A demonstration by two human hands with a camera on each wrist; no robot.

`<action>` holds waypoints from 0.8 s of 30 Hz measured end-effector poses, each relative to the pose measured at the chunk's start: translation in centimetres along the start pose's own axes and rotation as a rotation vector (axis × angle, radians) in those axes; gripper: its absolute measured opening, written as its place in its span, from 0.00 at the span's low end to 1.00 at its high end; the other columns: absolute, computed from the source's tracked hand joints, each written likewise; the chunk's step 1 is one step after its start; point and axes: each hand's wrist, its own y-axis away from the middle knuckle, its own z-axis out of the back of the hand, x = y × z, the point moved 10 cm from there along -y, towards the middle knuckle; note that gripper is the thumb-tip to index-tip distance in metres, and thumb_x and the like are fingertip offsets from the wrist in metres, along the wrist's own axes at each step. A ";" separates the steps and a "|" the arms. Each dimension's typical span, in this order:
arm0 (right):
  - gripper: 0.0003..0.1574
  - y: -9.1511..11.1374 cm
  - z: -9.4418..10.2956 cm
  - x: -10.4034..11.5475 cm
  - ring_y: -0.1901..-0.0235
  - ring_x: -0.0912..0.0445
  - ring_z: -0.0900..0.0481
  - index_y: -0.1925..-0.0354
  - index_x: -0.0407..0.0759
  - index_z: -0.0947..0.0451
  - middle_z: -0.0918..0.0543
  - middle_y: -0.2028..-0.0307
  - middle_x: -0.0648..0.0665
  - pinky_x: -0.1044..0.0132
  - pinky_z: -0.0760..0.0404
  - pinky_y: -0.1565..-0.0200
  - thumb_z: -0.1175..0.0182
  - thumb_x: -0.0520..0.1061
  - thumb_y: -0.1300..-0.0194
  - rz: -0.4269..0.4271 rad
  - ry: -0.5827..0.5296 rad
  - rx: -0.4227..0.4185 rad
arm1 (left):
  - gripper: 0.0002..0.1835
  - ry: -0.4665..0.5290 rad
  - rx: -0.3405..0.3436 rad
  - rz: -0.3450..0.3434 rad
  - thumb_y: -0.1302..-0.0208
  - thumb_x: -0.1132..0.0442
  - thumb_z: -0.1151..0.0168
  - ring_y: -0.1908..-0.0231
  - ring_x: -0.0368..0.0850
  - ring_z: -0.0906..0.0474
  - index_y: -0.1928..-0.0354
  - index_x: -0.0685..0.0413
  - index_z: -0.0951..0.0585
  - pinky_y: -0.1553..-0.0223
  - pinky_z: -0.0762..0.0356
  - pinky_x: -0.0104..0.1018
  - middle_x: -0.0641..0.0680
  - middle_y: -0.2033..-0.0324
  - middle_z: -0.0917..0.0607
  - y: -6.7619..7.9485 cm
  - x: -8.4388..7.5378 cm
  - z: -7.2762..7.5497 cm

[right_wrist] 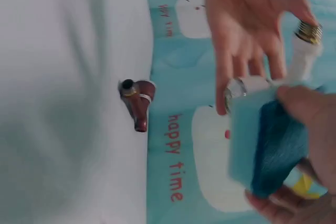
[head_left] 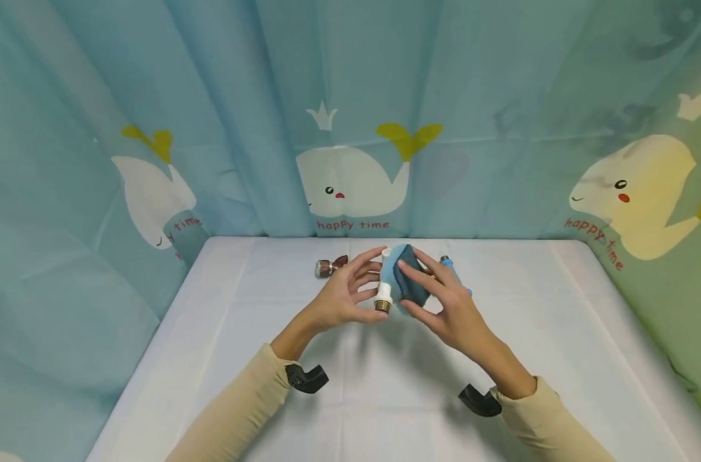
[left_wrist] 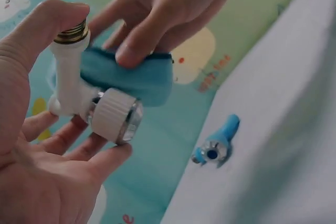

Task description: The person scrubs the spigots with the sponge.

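My left hand [head_left: 343, 295] holds a white angle valve [left_wrist: 68, 77] between thumb and fingers. The thumb presses its brass threaded end [left_wrist: 73, 32], and fingertips support the lower end and the ribbed white knob [left_wrist: 111, 115]. In my right hand [head_left: 451, 308] is a two-layer sponge [right_wrist: 281, 145], light blue with a dark teal side, pinched between thumb and fingers. The sponge lies against or very close to the valve's body and covers part of it in the right wrist view. Both hands are raised above the white table [head_left: 379, 410].
A brown angle valve [head_left: 330, 265] lies on the table behind my left hand. A blue angle valve [left_wrist: 220, 140] lies at the back right, partly behind my right hand in the head view. A whale-printed curtain [head_left: 229, 128] borders the table's back and sides.
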 end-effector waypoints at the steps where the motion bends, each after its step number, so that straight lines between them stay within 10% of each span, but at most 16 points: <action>1: 0.46 0.0 0.1 -0.1 0.39 0.42 0.22 0.30 0.47 0.25 0.30 0.28 0.37 0.50 0.15 0.51 0.22 0.37 0.46 -0.004 0.006 -0.017 | 0.57 0.004 -0.006 -0.001 0.49 0.73 0.22 0.34 0.54 0.29 0.19 0.48 0.43 0.33 0.28 0.47 0.64 0.35 0.29 0.0 0.0 0.1; 7: 0.47 0.1 -0.2 -0.3 0.36 0.41 0.23 0.30 0.45 0.25 0.28 0.29 0.38 0.68 0.20 0.44 0.22 0.34 0.48 -0.027 -0.080 -0.011 | 0.58 -0.019 -0.029 -0.026 0.51 0.77 0.22 0.34 0.55 0.28 0.19 0.52 0.44 0.31 0.32 0.44 0.64 0.35 0.29 0.1 -0.5 0.4; 18: 0.46 0.3 -1.1 -1.1 0.35 0.46 0.24 0.29 0.46 0.26 0.29 0.28 0.40 0.68 0.21 0.42 0.23 0.34 0.44 -0.093 -0.173 0.053 | 0.60 -0.143 -0.068 -0.041 0.53 0.80 0.23 0.32 0.51 0.30 0.19 0.50 0.43 0.30 0.33 0.42 0.59 0.34 0.28 0.2 -1.2 1.0; 24: 0.39 -0.4 0.4 -0.6 0.40 0.43 0.23 0.34 0.48 0.20 0.28 0.29 0.39 0.70 0.24 0.46 0.22 0.39 0.44 0.028 -0.072 0.034 | 0.60 -0.323 -0.053 -0.025 0.52 0.72 0.20 0.33 0.51 0.29 0.19 0.47 0.43 0.30 0.33 0.47 0.57 0.34 0.25 0.9 -1.3 1.3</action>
